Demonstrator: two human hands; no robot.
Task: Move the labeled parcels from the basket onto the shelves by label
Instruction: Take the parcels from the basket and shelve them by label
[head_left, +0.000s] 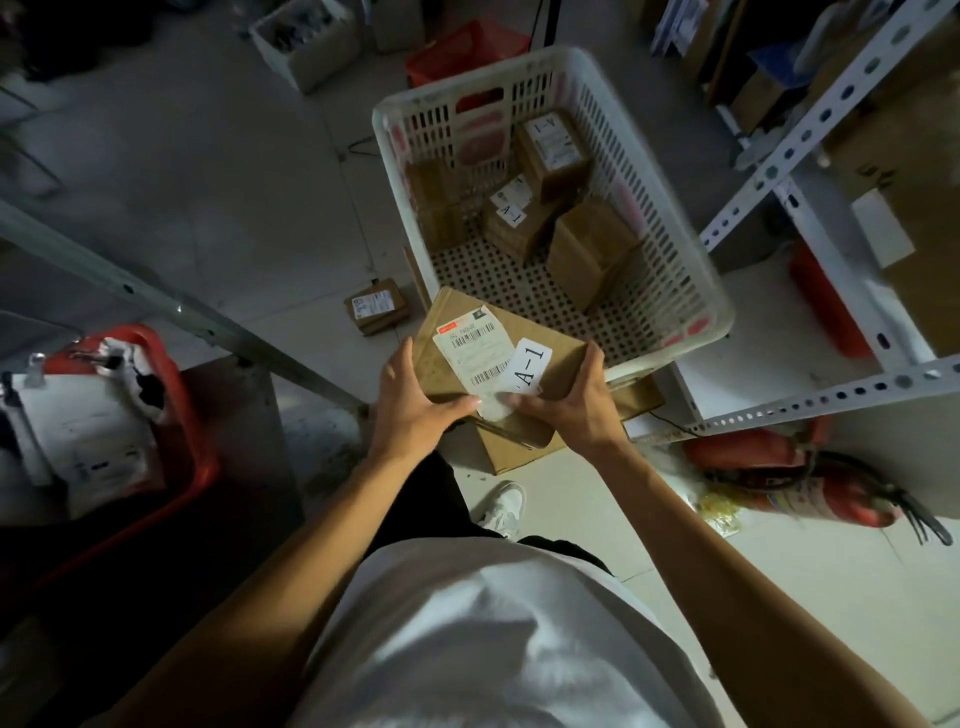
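I hold a flat brown cardboard parcel (558, 358) in both hands, in front of the white plastic basket (675, 244). It carries a barcode label and a white tag reading A-1 (531, 365). My left hand (415, 400) grips its left edge, and my right hand (576, 402) grips its right edge, thumbs on top. Inside the basket lie several brown parcels; two show A-1 tags (550, 140) (511, 210), another (592, 249) shows no tag. The white metal shelf (810, 124) stands to the right.
A small parcel (376, 306) lies on the floor left of the basket. A red crate (192, 415) with white bags sits at left beside a metal rail (156, 301). A fire extinguisher (810, 488) lies lower right. A cardboard box (519, 452) rests under the held parcel.
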